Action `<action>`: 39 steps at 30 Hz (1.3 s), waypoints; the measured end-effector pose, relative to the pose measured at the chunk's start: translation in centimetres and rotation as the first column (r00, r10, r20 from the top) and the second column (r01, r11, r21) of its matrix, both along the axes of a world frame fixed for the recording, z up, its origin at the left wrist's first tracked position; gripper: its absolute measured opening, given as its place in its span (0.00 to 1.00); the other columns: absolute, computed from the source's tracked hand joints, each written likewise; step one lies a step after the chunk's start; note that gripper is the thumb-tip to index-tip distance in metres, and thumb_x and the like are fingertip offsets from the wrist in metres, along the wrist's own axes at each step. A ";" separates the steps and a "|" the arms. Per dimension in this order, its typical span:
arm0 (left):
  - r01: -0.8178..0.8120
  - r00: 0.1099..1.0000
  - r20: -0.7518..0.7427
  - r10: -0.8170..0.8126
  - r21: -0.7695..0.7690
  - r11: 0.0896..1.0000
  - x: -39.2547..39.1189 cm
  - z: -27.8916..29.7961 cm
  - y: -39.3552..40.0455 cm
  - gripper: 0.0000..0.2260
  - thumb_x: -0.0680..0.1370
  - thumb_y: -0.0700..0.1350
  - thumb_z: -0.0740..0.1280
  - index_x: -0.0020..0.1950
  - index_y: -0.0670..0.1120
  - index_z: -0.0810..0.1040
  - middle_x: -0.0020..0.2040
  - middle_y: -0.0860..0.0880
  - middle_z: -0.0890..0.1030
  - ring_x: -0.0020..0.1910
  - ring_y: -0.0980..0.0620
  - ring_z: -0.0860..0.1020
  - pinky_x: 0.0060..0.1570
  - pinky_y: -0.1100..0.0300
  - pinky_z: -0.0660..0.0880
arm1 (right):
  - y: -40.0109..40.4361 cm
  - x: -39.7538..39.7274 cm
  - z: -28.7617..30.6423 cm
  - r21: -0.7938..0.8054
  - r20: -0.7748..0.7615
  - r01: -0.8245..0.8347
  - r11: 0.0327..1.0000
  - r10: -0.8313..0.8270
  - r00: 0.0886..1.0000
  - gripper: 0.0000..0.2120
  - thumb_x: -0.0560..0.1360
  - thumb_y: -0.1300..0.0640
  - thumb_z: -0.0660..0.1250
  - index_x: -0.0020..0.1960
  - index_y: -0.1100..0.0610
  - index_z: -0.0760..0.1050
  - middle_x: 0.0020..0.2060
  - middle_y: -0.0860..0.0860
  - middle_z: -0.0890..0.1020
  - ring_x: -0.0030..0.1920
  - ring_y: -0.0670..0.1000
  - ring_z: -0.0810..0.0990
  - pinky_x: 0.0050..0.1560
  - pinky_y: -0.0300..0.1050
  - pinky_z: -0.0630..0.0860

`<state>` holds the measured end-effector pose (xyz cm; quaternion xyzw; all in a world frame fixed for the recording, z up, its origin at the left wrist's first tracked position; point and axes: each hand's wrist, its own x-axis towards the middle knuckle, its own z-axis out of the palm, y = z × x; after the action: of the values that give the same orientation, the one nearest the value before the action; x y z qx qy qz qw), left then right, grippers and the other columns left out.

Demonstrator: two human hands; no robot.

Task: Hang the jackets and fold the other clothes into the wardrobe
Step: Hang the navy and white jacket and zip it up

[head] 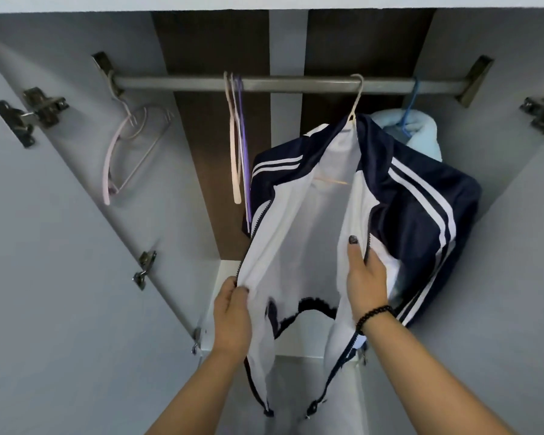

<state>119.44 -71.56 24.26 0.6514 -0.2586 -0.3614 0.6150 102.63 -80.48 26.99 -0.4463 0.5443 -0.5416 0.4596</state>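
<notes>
1. Two bare forearms are reaching up from the near edge, the right one wearing a black beaded bracelet (374,314) at the wrist.
2. Nearest of the two, the left hand (232,315) is pinching the left front edge of the navy and white jacket (415,208) between thumb and curled fingers, beside the zipper.
3. Slightly farther, the right hand (365,277) is gripping the right front edge, thumb lying on the white lining and fingers tucked behind the fabric.
4. Between the hands the jacket is hanging open, white lining facing the camera, striped sleeves falling on either side.
5. Above, the jacket is hanging from a cream hanger (356,98) hooked over the wardrobe rail (289,83).
6. Right of it, a light blue garment (426,133) is hanging on a blue hanger (409,111).
7. Left of the jacket, several empty hangers (237,146) are hanging together from the rail, and farther left a pink hanger (129,152) is dangling near the rail's bracket.
8. Grey wardrobe doors (60,230) are standing open on both sides.
</notes>
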 end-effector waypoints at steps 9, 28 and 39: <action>0.434 0.850 0.038 -0.525 0.512 0.741 2.7 -4.0 5.1 0.06 0.72 0.42 0.73 0.45 0.48 0.79 0.41 0.52 0.81 0.39 0.54 0.80 0.34 0.67 0.75 | 10.6 3.1 -5.1 0.233 -0.210 0.054 0.971 -0.004 0.978 0.06 0.74 0.62 0.69 0.48 0.53 0.78 0.38 0.45 0.82 0.37 0.40 0.79 0.31 0.28 0.71; 0.234 0.972 -0.073 -0.223 0.254 0.938 11.2 -5.1 17.0 0.12 0.81 0.48 0.57 0.47 0.45 0.77 0.42 0.48 0.80 0.38 0.50 0.76 0.40 0.58 0.72 | 25.8 9.0 -5.2 0.400 -0.429 0.241 0.884 -0.051 0.902 0.12 0.71 0.71 0.58 0.52 0.61 0.71 0.40 0.58 0.78 0.37 0.56 0.76 0.33 0.42 0.72; 0.626 0.753 -0.509 -0.418 0.357 0.693 12.9 -5.3 21.0 0.12 0.71 0.31 0.69 0.53 0.32 0.79 0.42 0.37 0.81 0.39 0.42 0.79 0.40 0.55 0.76 | 32.1 8.7 -7.2 0.631 -0.207 0.177 0.756 -0.056 0.977 0.03 0.63 0.66 0.64 0.33 0.62 0.71 0.23 0.53 0.71 0.22 0.52 0.70 0.27 0.41 0.69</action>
<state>132.32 -50.54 18.99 0.6003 -0.2049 -0.7004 0.3274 111.37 -48.33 19.77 -0.2717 0.7623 -0.3076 0.5005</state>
